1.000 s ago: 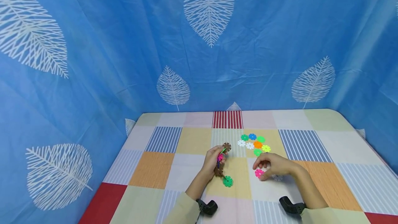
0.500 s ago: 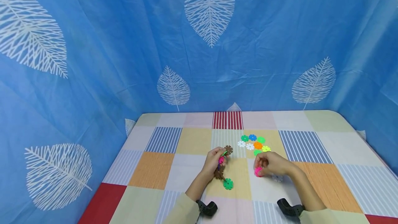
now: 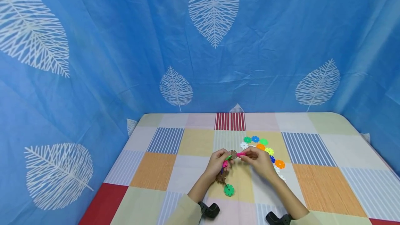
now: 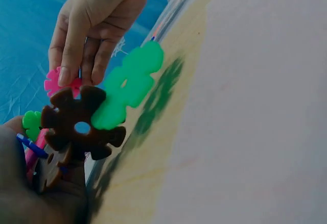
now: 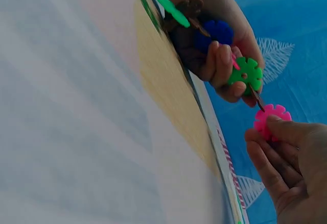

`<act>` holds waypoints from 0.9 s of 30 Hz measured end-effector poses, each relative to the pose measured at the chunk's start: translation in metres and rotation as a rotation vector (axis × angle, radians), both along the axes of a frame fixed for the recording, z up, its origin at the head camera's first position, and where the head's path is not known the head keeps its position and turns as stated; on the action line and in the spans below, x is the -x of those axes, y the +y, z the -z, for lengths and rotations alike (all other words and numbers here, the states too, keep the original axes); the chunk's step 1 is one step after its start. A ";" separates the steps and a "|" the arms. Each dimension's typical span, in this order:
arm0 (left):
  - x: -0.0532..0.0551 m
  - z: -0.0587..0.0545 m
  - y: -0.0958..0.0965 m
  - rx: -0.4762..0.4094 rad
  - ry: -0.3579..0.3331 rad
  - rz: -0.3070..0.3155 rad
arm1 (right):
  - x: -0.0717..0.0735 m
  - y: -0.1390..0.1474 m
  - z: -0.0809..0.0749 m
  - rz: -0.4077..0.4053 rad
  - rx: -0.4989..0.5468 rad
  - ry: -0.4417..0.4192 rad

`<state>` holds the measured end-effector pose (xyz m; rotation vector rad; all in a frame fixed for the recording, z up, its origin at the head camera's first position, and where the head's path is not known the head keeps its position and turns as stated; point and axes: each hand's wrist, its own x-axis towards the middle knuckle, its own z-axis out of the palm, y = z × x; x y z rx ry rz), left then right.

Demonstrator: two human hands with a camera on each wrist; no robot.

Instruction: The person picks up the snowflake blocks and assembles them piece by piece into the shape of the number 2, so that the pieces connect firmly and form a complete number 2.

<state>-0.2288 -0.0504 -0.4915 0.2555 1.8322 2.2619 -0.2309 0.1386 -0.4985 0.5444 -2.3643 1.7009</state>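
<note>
A chain of slotted plastic discs is gripped in my left hand (image 3: 215,165). It runs from a green disc (image 3: 229,190) at the near end through brown discs (image 4: 66,119), a blue disc (image 5: 217,34), a pink one partly covered by fingers, and a bright green disc (image 5: 245,76). At its far end a brown disc (image 3: 233,154) sticks out past the fingertips. My right hand (image 3: 260,162) pinches a pink disc (image 5: 272,121) between thumb and fingers, its edge right at that brown disc's edge.
Loose discs lie on the patchwork tablecloth (image 3: 187,169) beyond and right of my right hand, among them a blue disc (image 3: 255,139), a yellow disc (image 3: 269,151) and an orange disc (image 3: 280,164). A blue curtain (image 3: 140,44) with white leaves hangs behind the table.
My right hand has picked up the pink disc from the cloth and carried it left to the chain's far brown disc. My left hand, still holding the chain, has shifted slightly right.
</note>
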 end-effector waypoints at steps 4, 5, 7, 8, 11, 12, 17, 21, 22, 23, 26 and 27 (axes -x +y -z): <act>-0.001 -0.002 -0.001 0.005 0.018 0.018 | -0.002 -0.004 0.001 0.020 -0.003 0.055; -0.001 -0.002 -0.001 0.009 0.023 0.025 | -0.003 -0.005 0.002 0.026 -0.006 0.068; -0.001 -0.003 -0.002 0.017 0.034 0.046 | -0.003 -0.005 0.004 0.034 -0.009 0.099; -0.002 -0.003 -0.002 0.021 0.040 0.055 | -0.003 -0.006 0.005 0.032 -0.011 0.115; 0.000 -0.001 -0.003 0.035 0.056 0.092 | -0.003 -0.007 0.007 0.029 -0.016 0.161; 0.001 0.000 -0.003 0.035 0.061 0.104 | -0.003 -0.008 0.007 0.029 -0.013 0.175; 0.008 0.014 -0.003 0.034 0.037 0.136 | -0.010 -0.013 -0.003 0.008 0.020 0.191; 0.013 0.020 -0.002 0.005 -0.035 0.103 | -0.007 -0.011 -0.004 -0.016 -0.003 0.172; 0.013 0.020 -0.002 -0.009 -0.049 0.085 | -0.005 -0.008 -0.001 -0.014 -0.018 0.167; 0.014 0.021 -0.001 -0.023 -0.061 0.065 | -0.003 -0.005 0.001 -0.009 -0.032 0.159; 0.014 0.022 0.000 -0.057 -0.073 0.010 | 0.002 0.010 0.005 0.026 -0.043 0.147; 0.014 0.022 0.001 -0.063 -0.076 -0.004 | 0.002 0.017 0.006 0.045 -0.035 0.140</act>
